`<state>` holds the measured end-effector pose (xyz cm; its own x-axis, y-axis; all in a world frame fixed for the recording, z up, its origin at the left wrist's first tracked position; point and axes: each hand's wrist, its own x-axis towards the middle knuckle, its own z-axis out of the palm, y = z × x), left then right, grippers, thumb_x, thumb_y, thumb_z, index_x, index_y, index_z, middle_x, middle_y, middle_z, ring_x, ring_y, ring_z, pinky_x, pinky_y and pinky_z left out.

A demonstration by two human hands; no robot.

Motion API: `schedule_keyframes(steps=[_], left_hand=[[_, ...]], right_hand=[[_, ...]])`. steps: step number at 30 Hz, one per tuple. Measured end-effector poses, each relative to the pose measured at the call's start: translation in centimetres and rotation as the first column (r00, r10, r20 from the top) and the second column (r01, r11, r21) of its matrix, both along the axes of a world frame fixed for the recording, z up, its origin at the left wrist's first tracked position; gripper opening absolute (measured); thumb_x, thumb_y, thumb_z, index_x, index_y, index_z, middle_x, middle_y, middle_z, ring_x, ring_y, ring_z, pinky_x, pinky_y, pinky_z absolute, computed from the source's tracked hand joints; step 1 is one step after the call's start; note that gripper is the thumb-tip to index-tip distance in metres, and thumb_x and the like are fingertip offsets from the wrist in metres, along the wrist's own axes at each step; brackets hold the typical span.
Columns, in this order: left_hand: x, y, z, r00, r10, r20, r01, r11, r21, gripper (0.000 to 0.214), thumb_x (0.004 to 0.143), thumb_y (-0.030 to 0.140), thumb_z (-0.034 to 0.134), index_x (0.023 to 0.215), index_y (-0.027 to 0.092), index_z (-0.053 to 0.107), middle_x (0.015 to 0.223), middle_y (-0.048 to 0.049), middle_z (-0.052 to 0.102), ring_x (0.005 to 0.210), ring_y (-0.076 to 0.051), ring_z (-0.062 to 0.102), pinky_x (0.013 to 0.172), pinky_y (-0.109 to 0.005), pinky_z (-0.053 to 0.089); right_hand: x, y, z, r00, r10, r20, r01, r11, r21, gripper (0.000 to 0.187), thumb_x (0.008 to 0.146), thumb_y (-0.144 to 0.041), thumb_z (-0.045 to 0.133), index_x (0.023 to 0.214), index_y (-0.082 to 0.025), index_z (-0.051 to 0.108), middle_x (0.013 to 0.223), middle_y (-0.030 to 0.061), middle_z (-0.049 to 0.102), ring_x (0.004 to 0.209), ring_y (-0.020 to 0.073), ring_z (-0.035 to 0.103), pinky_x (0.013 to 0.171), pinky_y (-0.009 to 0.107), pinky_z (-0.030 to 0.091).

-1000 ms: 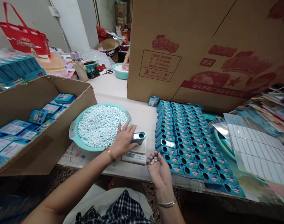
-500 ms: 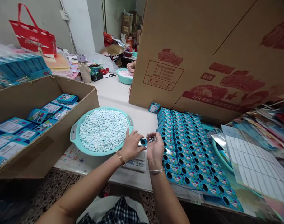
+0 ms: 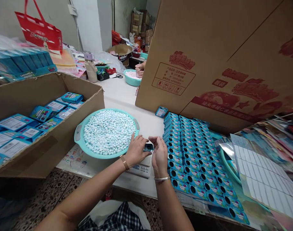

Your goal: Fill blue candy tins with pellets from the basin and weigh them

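My left hand (image 3: pixel 136 150) grips a small blue candy box (image 3: pixel 148 147) at its side, the dark opening facing up. Beside it my right hand (image 3: pixel 160 157) is cupped and turned with its palm towards the box, touching or nearly touching it. A pale candy (image 3: pixel 151 150) shows at the box opening; how many remain inside the palm is hidden. Under my hands lies a white digital scale (image 3: pixel 143 171). To the left stands a turquoise basin (image 3: pixel 80 147) heaped with pale blue and white candies (image 3: pixel 109 132).
Rows of blue boxes with round holes (image 3: pixel 196 160) fill the right side. Behind them stands a large carton (image 3: pixel 185 41). An open carton (image 3: pixel 50 150) of blue boxes is at left. Label sheets (image 3: pixel 259 170) lie far right. Across the table a person's hands (image 3: pixel 140 68) are over another basin (image 3: pixel 132 81).
My right hand has turned from palm up, with several candies showing, to tilted against the box opening. The box leans towards it. The view has shifted slightly left.
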<state>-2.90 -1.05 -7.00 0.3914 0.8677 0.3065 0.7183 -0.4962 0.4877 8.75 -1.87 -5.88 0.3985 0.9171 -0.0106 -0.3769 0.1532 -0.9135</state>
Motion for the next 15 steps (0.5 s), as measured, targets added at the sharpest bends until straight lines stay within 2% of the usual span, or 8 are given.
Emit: schedule_keyframes(steps=[4, 8, 10, 12, 13, 15], left_hand=[[-1.8, -0.4, 0.5, 0.994, 0.092, 0.06, -0.094, 0.995, 0.019, 0.046, 0.08, 0.045, 0.066, 0.118, 0.02, 0.056, 0.115, -0.0095, 0.062, 0.127, -0.031, 0.046, 0.116, -0.059, 0.016], [-4.1, -1.9, 1.7, 0.981, 0.136, 0.141, -0.142, 0.989, 0.036, 0.04, 0.085, 0.042, 0.061, 0.119, 0.022, 0.055, 0.12, -0.0083, 0.061, 0.13, -0.029, 0.045, 0.117, -0.057, 0.014], [-5.7, -3.5, 2.2, 0.966, 0.156, 0.205, -0.174, 0.982, 0.071, 0.034, 0.089, 0.037, 0.058, 0.12, 0.023, 0.054, 0.122, -0.0066, 0.061, 0.131, -0.026, 0.045, 0.119, -0.054, 0.013], [-7.5, -5.7, 2.3, 0.942, 0.194, 0.275, -0.231, 0.967, 0.109, 0.029, 0.091, 0.03, 0.055, 0.119, 0.025, 0.055, 0.121, -0.0049, 0.062, 0.131, -0.024, 0.046, 0.119, -0.053, 0.013], [-8.5, -6.8, 2.1, 0.924, 0.222, 0.31, -0.271, 0.955, 0.121, 0.028, 0.091, 0.027, 0.055, 0.118, 0.026, 0.055, 0.12, -0.0043, 0.063, 0.13, -0.024, 0.048, 0.119, -0.053, 0.014], [-10.2, -9.1, 1.6, 0.887, 0.277, 0.369, -0.342, 0.932, 0.121, 0.028, 0.089, 0.022, 0.058, 0.116, 0.027, 0.057, 0.117, -0.0036, 0.064, 0.127, -0.024, 0.051, 0.119, -0.054, 0.017]], right_hand=[[0.0, 1.0, 0.4, 0.999, -0.045, 0.014, 0.044, 0.997, 0.056, 0.02, 0.081, -0.037, 0.06, 0.077, -0.018, 0.063, 0.079, 0.001, 0.064, 0.083, 0.0151, 0.062, 0.093, 0.036, 0.045], [0.1, 1.4, 0.0, 0.993, -0.12, 0.006, 0.12, 0.992, 0.031, 0.021, 0.082, -0.039, 0.059, 0.077, -0.019, 0.059, 0.077, -0.0008, 0.061, 0.077, 0.0123, 0.06, 0.086, 0.032, 0.047], [0.7, 0.2, -0.7, 0.974, -0.218, 0.067, 0.216, 0.976, 0.031, 0.022, 0.084, -0.041, 0.057, 0.08, -0.019, 0.058, 0.077, -0.0013, 0.059, 0.074, 0.0112, 0.058, 0.078, 0.029, 0.048], [1.4, -1.8, -1.7, 0.939, -0.28, 0.2, 0.28, 0.96, 0.032, 0.025, 0.085, -0.043, 0.056, 0.083, -0.019, 0.059, 0.079, -0.0015, 0.058, 0.067, 0.0098, 0.053, 0.068, 0.025, 0.045], [1.7, -3.1, -2.4, 0.922, -0.27, 0.279, 0.279, 0.96, 0.01, 0.025, 0.085, -0.044, 0.056, 0.086, -0.019, 0.059, 0.079, -0.0016, 0.058, 0.063, 0.0093, 0.05, 0.063, 0.024, 0.042], [2.0, -5.5, -4.1, 0.899, -0.151, 0.411, 0.212, 0.971, -0.107, 0.027, 0.083, -0.044, 0.059, 0.093, -0.019, 0.06, 0.077, -0.0022, 0.058, 0.059, 0.0097, 0.045, 0.057, 0.024, 0.038]])
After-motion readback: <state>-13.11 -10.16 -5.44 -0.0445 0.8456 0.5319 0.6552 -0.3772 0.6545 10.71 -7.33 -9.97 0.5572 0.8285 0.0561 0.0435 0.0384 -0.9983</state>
